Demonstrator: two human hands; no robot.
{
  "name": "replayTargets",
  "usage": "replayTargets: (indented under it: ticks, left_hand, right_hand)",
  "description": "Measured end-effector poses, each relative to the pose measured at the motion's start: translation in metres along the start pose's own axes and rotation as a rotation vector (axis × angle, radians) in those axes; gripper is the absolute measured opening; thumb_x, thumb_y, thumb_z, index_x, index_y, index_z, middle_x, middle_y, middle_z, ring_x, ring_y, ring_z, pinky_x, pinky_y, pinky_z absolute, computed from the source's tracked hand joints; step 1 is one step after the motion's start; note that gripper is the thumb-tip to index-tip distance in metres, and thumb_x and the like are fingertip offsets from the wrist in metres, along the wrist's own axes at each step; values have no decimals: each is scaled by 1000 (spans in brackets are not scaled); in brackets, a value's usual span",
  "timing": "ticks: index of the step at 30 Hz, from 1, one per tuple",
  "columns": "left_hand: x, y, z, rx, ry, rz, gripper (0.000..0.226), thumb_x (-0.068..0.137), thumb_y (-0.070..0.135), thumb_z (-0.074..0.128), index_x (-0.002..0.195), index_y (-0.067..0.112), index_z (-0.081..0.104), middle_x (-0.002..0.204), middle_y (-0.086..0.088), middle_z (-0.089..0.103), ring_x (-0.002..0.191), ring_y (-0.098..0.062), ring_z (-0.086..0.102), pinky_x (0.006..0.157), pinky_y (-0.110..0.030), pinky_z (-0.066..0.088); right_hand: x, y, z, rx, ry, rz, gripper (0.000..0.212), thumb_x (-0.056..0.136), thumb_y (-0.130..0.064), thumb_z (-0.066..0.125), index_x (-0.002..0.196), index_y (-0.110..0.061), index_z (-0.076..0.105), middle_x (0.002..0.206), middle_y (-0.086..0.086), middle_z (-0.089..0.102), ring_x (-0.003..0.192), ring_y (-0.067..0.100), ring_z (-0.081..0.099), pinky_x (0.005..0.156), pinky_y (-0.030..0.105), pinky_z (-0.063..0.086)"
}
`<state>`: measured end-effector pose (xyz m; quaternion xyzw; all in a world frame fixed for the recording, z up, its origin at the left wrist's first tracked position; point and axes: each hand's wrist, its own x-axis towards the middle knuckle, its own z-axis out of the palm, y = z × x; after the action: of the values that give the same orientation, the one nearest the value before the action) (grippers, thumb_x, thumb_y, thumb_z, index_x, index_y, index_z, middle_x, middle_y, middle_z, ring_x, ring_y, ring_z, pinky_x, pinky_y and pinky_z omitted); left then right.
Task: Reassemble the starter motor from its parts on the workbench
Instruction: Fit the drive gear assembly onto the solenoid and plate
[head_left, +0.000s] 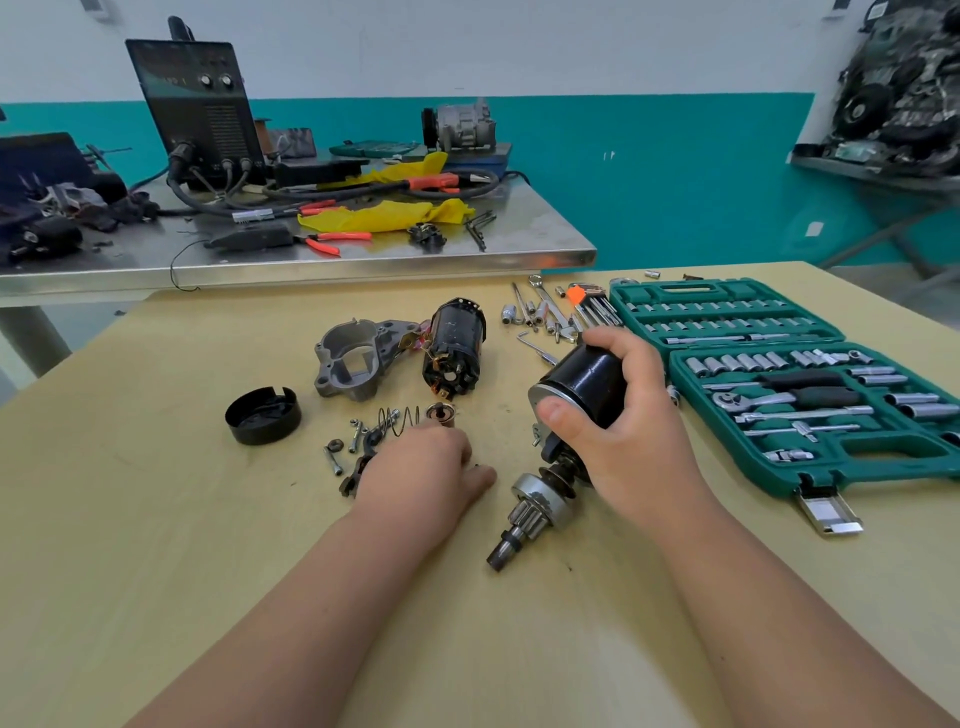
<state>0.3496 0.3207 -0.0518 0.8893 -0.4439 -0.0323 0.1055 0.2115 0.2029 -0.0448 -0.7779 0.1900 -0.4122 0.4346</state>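
Motor body (587, 384): a black cylinder, lifted above the bench (156, 519), right of the middle.
Pinion (535, 512): it sits on the shaft that comes out of the body's lower end. I cannot tell if the shaft tip touches the bench.
Long axis: it goes from the far right, at the body, down to the near left, at the shaft tip, so the gear end points toward the person.
Right hand (623, 436): it grips the body from the right side, fingers over the top and thumb on the near rim.
Left hand (415, 467): it lies palm down on the small parts, left of the pinion. The fingers are hidden, so I cannot tell if it holds anything.
Small parts: the spring (400, 418) is just beyond the left hand, and the bolts (337, 452) are just to its left.
Housing (353, 364): grey, it lies beyond the spring, with the armature (454, 345) at its right and the cap (262, 415) at its left.
Nearer hand: the left one, I think, for every loose part. They all lie left of the held body.
Socket set (779, 374): open, on the right side.
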Motion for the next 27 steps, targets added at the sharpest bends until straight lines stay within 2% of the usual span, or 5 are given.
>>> replayTargets:
  ticks: [6, 11, 14, 20, 27]
  left_hand:
    - [4, 11, 1, -47, 2, 67, 23, 100, 31, 49, 106, 17, 66, 101, 1, 65, 95, -18, 62, 83, -33, 53]
    - [-26, -8, -7, -1191, -58, 171, 10, 88, 30, 66, 83, 23, 71, 76, 1, 71, 64, -13, 67, 67, -25, 54]
    - [-38, -11, -11, -1558, -158, 124, 17, 69, 31, 78, 82, 20, 79, 77, -7, 73, 62, -16, 69, 65, -23, 55]
    - [-36, -11, -11, -1613, -199, -27, 21, 62, 10, 72, 81, 14, 81, 81, -14, 75, 68, -20, 73, 66, -22, 57]
    - [-42, -6, -14, -1516, -171, 16, 18, 62, 17, 76, 79, 17, 80, 77, -11, 74, 63, -19, 71, 63, -21, 56]
  right_hand:
    - [0, -1, 1, 1, 6, 5, 56, 75, -36, 77, 109, -56, 38, 120, -5, 44, 92, -17, 50, 60, 3, 44]
    - [0, -2, 1, 8, 1, 12, 56, 67, -46, 71, 109, -60, 37, 118, -16, 42, 95, -15, 49, 64, 3, 44]
    - [2, -1, 1, 10, -1, 17, 56, 66, -48, 71, 109, -61, 36, 117, -20, 40, 95, -14, 49, 64, 3, 44]
    - [0, -1, 1, 2, 5, 23, 57, 65, -50, 70, 111, -60, 38, 119, -15, 44, 95, -11, 51, 64, 8, 48]
    - [1, -2, 2, -13, 14, 30, 58, 66, -48, 70, 114, -58, 39, 122, -9, 47, 100, 0, 53, 70, 9, 49]
